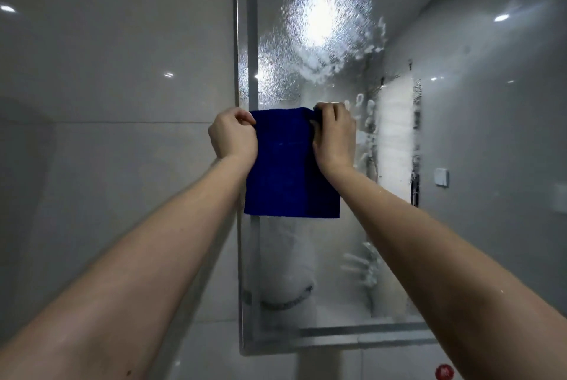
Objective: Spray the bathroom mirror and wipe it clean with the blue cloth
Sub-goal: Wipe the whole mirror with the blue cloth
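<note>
Plainly, the blue cloth point(291, 165) hangs flat before the mirror point(337, 244), near the centre of view, pinched at its top corners: the left hand point(233, 135) closed on the ten o'clock corner, the right hand point(334, 137) closed on the two o'clock corner. Spray foam point(322, 30) clings at twelve o'clock above the cloth, with runs at three o'clock, so spraying looks done and wiping is about to start. Next the cloth must be pressed to the glass and swept through the foam. Whether the cloth touches the glass cannot be told; no spray bottle shows, and the mirror's right edge blurs into reflections.
</note>
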The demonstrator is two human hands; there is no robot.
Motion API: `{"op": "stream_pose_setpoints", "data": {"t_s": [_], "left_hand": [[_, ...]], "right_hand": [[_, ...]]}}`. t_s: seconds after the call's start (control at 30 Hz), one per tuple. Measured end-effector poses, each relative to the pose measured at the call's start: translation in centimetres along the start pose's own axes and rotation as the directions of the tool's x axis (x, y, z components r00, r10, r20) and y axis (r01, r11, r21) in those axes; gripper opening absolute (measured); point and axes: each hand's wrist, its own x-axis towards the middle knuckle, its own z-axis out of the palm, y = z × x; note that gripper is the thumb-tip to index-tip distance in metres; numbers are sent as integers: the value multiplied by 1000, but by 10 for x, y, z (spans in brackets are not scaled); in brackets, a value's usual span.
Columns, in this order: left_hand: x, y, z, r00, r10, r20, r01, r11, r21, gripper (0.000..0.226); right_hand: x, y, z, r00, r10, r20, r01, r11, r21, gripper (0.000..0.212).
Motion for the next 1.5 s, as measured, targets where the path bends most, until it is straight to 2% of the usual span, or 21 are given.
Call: {"op": "stream_pose_setpoints", "data": {"t_s": [0.07, 0.13, 0.17, 0.27, 0.33, 0.5, 0.63, 0.7, 0.8, 0.83, 0.93, 1.0, 1.07, 1.1, 1.17, 1.27, 1.33, 1.5], "left_hand": [[-5, -10, 11, 990, 139, -24, -136, 986, 101, 32], [-18, -23, 22, 954, 292, -67, -282, 951, 130, 16], [-26, -29, 28, 930, 359, -79, -344, 926, 154, 15], [-40, -53, 48, 839, 544, 21, -520, 789, 326, 40], [-40, -66, 59, 786, 607, 123, -595, 685, 420, 52], [-39, -76, 61, 720, 614, 322, -662, 471, 583, 61], [-41, -70, 61, 760, 523, 385, -630, 450, 633, 66], [-41, -69, 61, 765, 510, 393, -626, 448, 638, 68], [-41, -69, 61, 767, 504, 397, -624, 441, 646, 69], [-41, -69, 61, 768, 504, 394, -622, 444, 645, 69], [-42, -68, 62, 768, 510, 387, -624, 459, 632, 68], [-41, -69, 62, 766, 514, 387, -627, 464, 625, 69], [-40, -71, 61, 770, 511, 382, -622, 466, 629, 70], [-39, -71, 61, 774, 506, 381, -617, 470, 631, 70], [-38, -71, 59, 781, 487, 392, -619, 511, 596, 70], [-35, -70, 55, 775, 480, 411, -632, 577, 517, 72], [-33, -72, 53, 756, 507, 414, -654, 582, 483, 74], [-31, -75, 45, 715, 587, 379, -694, 661, 286, 71]], "right_hand": [[0, 10, 12, 995, -80, -67, 74, 993, -89, 22], [-2, 17, 23, 982, -139, -130, 122, 984, -130, 24], [-2, 19, 27, 974, -159, -162, 138, 981, -134, 25], [-3, 25, 36, 940, -215, -266, 185, 974, -133, 22], [-3, 29, 39, 926, -237, -295, 207, 970, -130, 22], [-5, 30, 41, 931, -227, -285, 194, 971, -140, 20], [-4, 30, 33, 941, -261, -217, 219, 955, -201, 32], [2, 30, 27, 895, -390, -216, 319, 899, -298, 30], [11, 31, 11, 744, -640, -193, 481, 713, -511, 8], [13, 33, 6, 732, -663, -158, 491, 674, -553, 6], [15, 26, -6, 807, -589, 41, 504, 649, -570, 10], [16, 5, -16, 884, -419, 207, 457, 685, -567, 20], [13, -20, -23, 891, -174, 420, 405, 724, -559, 26], [12, -31, -23, 888, -106, 448, 368, 747, -554, 26], [-1, -49, -16, 888, -10, 460, 293, 783, -548, 32], [-27, -51, 4, 924, -5, 382, 206, 849, -486, 50], [-38, -42, 9, 928, 23, 371, 138, 906, -401, 49], [-40, -27, 16, 925, -11, 380, 129, 950, -286, 58]]}}
